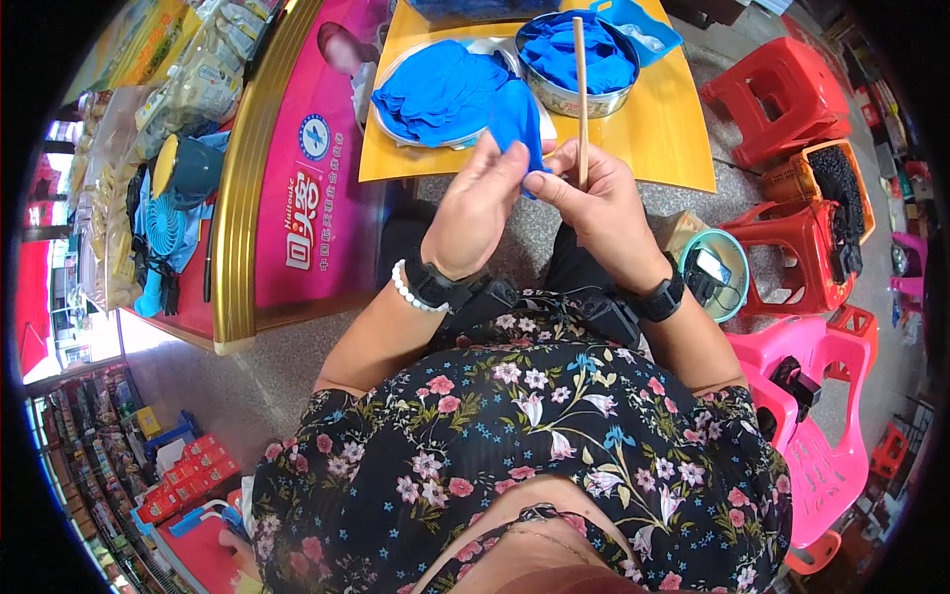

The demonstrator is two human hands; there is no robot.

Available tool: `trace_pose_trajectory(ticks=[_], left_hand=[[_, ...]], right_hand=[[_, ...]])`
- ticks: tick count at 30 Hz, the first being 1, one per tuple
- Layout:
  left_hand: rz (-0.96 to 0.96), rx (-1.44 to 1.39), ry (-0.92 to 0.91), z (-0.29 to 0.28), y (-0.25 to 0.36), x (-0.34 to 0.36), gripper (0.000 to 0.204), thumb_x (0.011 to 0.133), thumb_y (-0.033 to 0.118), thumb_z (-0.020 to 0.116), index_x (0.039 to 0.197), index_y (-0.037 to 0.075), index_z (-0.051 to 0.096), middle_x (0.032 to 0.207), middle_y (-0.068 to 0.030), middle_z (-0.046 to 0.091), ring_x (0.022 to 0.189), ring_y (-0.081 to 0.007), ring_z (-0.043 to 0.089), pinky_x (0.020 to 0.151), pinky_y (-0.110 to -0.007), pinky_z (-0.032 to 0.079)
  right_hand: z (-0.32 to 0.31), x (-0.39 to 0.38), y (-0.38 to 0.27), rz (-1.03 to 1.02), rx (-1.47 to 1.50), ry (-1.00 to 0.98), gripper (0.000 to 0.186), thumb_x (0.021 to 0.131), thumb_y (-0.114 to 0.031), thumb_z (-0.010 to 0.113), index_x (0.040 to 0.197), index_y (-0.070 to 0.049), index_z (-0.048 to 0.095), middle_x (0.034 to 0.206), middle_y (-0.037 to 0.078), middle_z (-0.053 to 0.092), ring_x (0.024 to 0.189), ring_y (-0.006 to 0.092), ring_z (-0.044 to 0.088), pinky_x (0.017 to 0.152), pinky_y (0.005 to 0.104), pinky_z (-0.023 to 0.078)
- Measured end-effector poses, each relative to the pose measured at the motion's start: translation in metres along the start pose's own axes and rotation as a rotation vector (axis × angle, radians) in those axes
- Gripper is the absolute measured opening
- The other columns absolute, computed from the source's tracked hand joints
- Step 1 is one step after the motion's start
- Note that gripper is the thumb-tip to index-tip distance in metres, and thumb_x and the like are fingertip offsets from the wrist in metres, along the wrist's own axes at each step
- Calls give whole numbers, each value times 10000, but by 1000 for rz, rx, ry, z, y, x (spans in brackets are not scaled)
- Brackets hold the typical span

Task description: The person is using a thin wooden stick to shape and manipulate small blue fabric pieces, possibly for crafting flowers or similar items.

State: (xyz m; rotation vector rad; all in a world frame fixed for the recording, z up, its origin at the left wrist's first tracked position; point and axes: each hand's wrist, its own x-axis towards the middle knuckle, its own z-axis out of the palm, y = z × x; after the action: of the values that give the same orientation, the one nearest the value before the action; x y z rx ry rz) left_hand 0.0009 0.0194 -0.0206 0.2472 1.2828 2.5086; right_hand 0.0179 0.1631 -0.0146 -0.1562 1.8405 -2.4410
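A thin blue cloth piece (517, 121) stands up between my hands, in front of the yellow table's near edge. My left hand (473, 206) is closed on it, thumb and fingers pressed along its left side. My right hand (606, 208) grips a thin wooden stick (581, 89), which points away from me, and its thumb tip touches the lower end of the cloth. Just beyond my hands, a pile of blue cloth pieces (435, 94) lies on a round white tray (388, 127). To its right, a round tin (592, 103) holds more blue pieces (569, 54).
The yellow table (673, 148) carries a blue basket (648, 35) at the far right. A pink-sided counter (297, 178) stands close on my left. On my right are red stools (777, 94), a pink chair (826, 475) and a turquoise bucket (714, 243) with a phone in it.
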Motion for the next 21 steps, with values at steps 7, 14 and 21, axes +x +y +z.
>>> trace_pose_trajectory(ticks=[7, 14, 21], left_hand=[[-53, -199, -68, -4, 12, 7, 461, 989, 325, 367, 1335, 20, 379, 1337, -111, 451, 1191, -252, 470, 993, -400, 389], [224, 467, -97, -3, 12, 2, 310, 953, 245, 490, 1130, 21, 610, 1368, -75, 356, 1260, -185, 336, 1017, -325, 313], [-58, -261, -107, 2, 4, -3, 376, 959, 226, 467, 1253, -8, 491, 1368, -106, 408, 1204, -182, 448, 1028, -348, 335]], right_hand=[[-1, -7, 4, 48, -66, -154, 142, 790, -84, 718, 845, -27, 600, 866, -24, 563, 730, 39, 508, 669, 195, 431], [-2, 1, -13, 32, 74, 33, 136, 866, -150, 652, 870, -39, 575, 744, -58, 531, 666, 16, 451, 576, 174, 375], [-2, 4, -5, -110, 83, 25, 126, 838, -92, 674, 844, -42, 558, 747, -50, 535, 671, 18, 450, 585, 176, 376]])
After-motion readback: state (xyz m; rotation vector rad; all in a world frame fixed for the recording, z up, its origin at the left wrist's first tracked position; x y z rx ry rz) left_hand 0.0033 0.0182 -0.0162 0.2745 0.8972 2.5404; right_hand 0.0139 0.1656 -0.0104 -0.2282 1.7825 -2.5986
